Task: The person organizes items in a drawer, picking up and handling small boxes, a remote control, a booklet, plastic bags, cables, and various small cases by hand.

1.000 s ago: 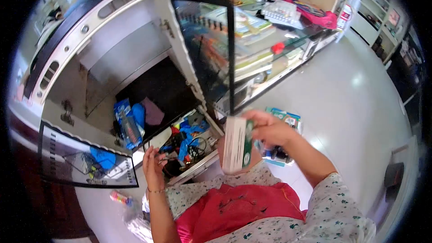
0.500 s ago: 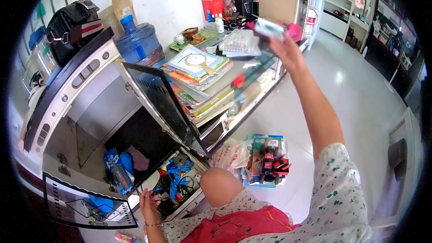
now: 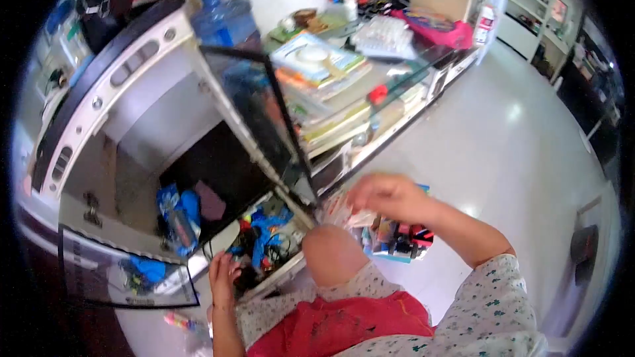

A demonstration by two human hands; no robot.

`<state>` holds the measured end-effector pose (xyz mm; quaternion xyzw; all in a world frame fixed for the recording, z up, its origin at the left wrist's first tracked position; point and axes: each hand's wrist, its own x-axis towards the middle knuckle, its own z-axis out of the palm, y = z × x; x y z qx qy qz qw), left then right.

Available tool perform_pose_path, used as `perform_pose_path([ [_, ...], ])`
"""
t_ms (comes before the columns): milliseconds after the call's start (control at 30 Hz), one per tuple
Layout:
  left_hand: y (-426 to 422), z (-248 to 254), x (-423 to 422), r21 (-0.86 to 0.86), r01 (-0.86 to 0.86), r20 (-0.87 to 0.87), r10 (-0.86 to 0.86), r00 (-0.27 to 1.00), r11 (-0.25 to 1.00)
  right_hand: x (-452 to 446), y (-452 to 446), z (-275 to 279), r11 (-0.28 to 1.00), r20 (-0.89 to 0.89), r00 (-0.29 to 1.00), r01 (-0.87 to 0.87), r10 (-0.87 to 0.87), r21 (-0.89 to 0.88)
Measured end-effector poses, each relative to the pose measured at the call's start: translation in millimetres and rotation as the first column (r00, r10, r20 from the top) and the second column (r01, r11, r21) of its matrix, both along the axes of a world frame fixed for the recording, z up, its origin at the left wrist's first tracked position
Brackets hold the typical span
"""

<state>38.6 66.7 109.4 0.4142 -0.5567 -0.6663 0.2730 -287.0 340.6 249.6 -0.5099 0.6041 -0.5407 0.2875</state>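
Note:
My left hand is at the near left edge of an open drawer, its fingers loosely bent and apart, with nothing visible in them. Inside the drawer is a jumble of black cables and a crumpled blue thing. Blurred by motion, my right hand hovers over the floor in front of the glass cabinet, fingers bent and apart, no object showing in it. Below it lie a pale plastic bag and a red and black toy vehicle on flat colourful items, both partly hidden.
Two glass doors stand open, one upright beside the drawer, one low at left. Blue packages lie in the compartment. Books, a clear plastic pack and a pink bag are on the glass top, near a water jug.
My right hand has come down and back from the glass top, and the white packet it held there is no longer in it. My left hand stays by the drawer. The view has shifted.

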Motion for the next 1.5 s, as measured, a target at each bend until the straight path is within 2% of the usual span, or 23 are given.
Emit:
perform_pose_path([
  [33, -3, 0, 0, 0.005, 0.025, 0.038, -0.025, 0.999, 1.0, 13, -10, -6, 0.999, 0.039, 0.998, -0.042, 0.042, 0.015],
  [100, -10, -6, -3, 0.049, 0.021, 0.085, -0.025, 0.996, 0.999, 48, -29, -8, 0.929, -0.058, 0.929, -0.369, 0.366, -0.031],
  [133, -14, -9, -7, 0.036, 0.061, 0.074, -0.063, 0.995, 0.998, 56, -39, -10, 0.906, -0.054, 0.906, -0.423, 0.421, -0.03],
  [200, -17, -5, -19, 0.02, 0.116, 0.066, -0.117, 0.991, 0.993, 80, -66, -27, 0.95, -0.114, 0.945, -0.311, 0.306, -0.036],
  [233, -14, -13, -17, 0.009, 0.115, 0.093, -0.115, 0.989, 0.993, 89, -79, -39, 0.93, -0.09, 0.927, -0.367, 0.363, -0.03],
  [333, -16, -34, -34, 0.023, 0.185, 0.235, -0.185, 0.954, 0.983, 85, -120, -64, 0.948, -0.171, 0.932, -0.313, 0.319, 0.061],
  [400, -30, -129, -28, -0.218, 0.321, 0.373, -0.225, 0.9, 0.922, 86, -143, -87, 0.989, -0.013, 0.993, -0.115, 0.116, 0.094],
  [433, -22, -129, -29, -0.3, 0.432, 0.486, -0.253, 0.836, 0.85, 86, -151, -96, 0.987, -0.006, 0.992, -0.127, 0.128, 0.101],
  [467, -12, -130, -33, -0.359, 0.547, 0.602, -0.26, 0.755, 0.756, 82, -156, -105, 0.988, 0.125, 0.991, -0.071, 0.054, 0.137],
  [500, -9, -135, -33, -0.227, 0.625, 0.667, -0.349, 0.659, 0.747, 80, -161, -111, 0.982, 0.25, 0.968, -0.018, -0.03, 0.189],
  [533, -7, -142, -32, -0.21, 0.624, 0.671, -0.353, 0.652, 0.753, 79, -164, -117, 0.98, 0.262, 0.965, -0.026, -0.028, 0.2],
  [600, -4, -153, -30, -0.349, 0.684, 0.787, -0.195, 0.585, 0.64, 76, -165, -123, 0.963, 0.459, 0.878, 0.006, -0.134, 0.27],
  [633, -5, -157, -27, -0.334, 0.687, 0.792, -0.203, 0.576, 0.645, 77, -164, -112, 0.967, 0.424, 0.898, 0.007, -0.118, 0.254],
  [733, -20, -161, -31, -0.434, 0.6, 0.83, 0.04, 0.556, 0.672, 75, -177, -126, 0.951, 0.402, 0.906, -0.001, -0.13, 0.309],
  [767, -24, -153, -35, -0.578, 0.536, 0.777, 0.214, 0.592, 0.615, 76, -180, -126, 0.948, 0.404, 0.905, -0.003, -0.133, 0.32],
  [933, -31, -166, -39, -0.583, 0.515, 0.791, 0.297, 0.534, 0.628, 73, -183, -123, 0.961, 0.354, 0.928, 0.019, -0.12, 0.276],
  [1033, -36, -169, -43, -0.503, 0.648, 0.86, 0.262, 0.437, 0.571, 73, -182, -124, 0.961, 0.346, 0.93, 0.029, -0.127, 0.274],
  [1100, -44, -173, -43, -0.298, 0.813, 0.953, 0.202, 0.225, 0.501, 73, -182, -123, 0.961, 0.36, 0.923, 0.038, -0.14, 0.275],
  [1200, -51, -147, -47, -0.23, 0.838, 0.97, 0.191, 0.153, 0.495, 69, -182, -126, 0.965, 0.362, 0.922, 0.041, -0.135, 0.258],
  [1267, -68, -167, -41, -0.265, 0.819, 0.964, 0.148, 0.22, 0.51, 70, -181, -127, 0.969, 0.352, 0.928, 0.032, -0.12, 0.245],
  [1333, -73, -159, -42, -0.407, 0.619, 0.884, 0.12, 0.451, 0.672, 72, -180, -123, 0.962, 0.34, 0.929, 0.054, -0.148, 0.269],
  [1367, -73, -155, -42, -0.495, 0.547, 0.81, 0.129, 0.573, 0.676, 73, -180, -121, 0.961, 0.342, 0.927, 0.056, -0.151, 0.272],
  [1500, -71, -134, -55, -0.571, 0.408, 0.695, 0.155, 0.703, 0.712, 72, -179, -120, 0.969, 0.332, 0.934, 0.054, -0.135, 0.242],
])
